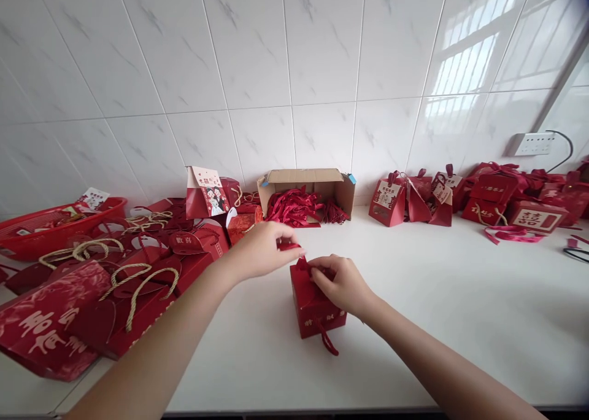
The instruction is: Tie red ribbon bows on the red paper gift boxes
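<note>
Head view, clock centred on the small red box at mid table. Left hand at 10 o'clock, raised off the box, thumb and finger pinching red ribbon. Right hand at 2 o'clock, over the box's near-right top edge, pinching at the top; ribbon or card between the fingertips, cannot tell which. Red cord hangs off the front face at 6 o'clock onto the table.

Carton at 12 o'clock against the wall, open side facing the hands, red ribbons at its lip. Gift boxes with rope handles crowd 8 to 10 o'clock, left forearm crossing in front; this side is tight. Basket beyond them, between 9 and 10. Tagged boxes stand along the wall between 1 and 2, more red packs at 2, loose pink ribbon in front, socket above.

Open room: widest at 3 to 5 o'clock, right forearm over part; narrower strip at 12, up to the carton. Table's front edge runs across at 6, nearer than the box.
</note>
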Action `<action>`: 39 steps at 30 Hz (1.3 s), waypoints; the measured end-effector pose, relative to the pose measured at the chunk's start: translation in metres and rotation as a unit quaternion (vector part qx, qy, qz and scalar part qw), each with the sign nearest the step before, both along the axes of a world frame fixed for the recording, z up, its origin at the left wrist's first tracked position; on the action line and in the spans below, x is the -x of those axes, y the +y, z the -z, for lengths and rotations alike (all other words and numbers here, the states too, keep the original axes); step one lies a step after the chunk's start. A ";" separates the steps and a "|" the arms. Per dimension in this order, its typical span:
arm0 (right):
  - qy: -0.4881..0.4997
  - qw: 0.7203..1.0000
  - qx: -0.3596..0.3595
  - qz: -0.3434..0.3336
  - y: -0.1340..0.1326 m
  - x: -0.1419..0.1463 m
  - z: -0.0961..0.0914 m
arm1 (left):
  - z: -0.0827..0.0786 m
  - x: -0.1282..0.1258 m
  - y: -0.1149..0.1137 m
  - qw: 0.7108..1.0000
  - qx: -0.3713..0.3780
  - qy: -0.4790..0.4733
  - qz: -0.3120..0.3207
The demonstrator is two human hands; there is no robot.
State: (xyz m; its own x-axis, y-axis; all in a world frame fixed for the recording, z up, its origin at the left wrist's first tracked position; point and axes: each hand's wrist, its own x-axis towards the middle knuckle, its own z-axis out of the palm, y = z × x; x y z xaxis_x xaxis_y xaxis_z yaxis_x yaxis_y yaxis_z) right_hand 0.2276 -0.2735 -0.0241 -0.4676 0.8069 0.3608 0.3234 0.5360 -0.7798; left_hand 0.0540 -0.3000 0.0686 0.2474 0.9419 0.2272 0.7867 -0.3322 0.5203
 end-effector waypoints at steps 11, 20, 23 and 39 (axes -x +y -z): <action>0.104 0.984 0.146 -0.016 0.004 0.001 0.004 | 0.021 -0.018 0.029 0.962 -0.250 0.036 -0.104; 0.192 0.971 0.145 -0.003 0.006 0.001 0.013 | 0.086 -0.014 -0.008 0.971 -0.062 -0.223 -0.054; 0.235 0.958 0.166 0.003 0.006 0.003 0.016 | 0.093 -0.018 -0.010 0.965 -0.057 -0.254 -0.035; 0.077 0.994 0.042 0.072 0.002 -0.004 0.015 | 0.102 -0.026 -0.003 0.949 -0.118 -0.285 -0.069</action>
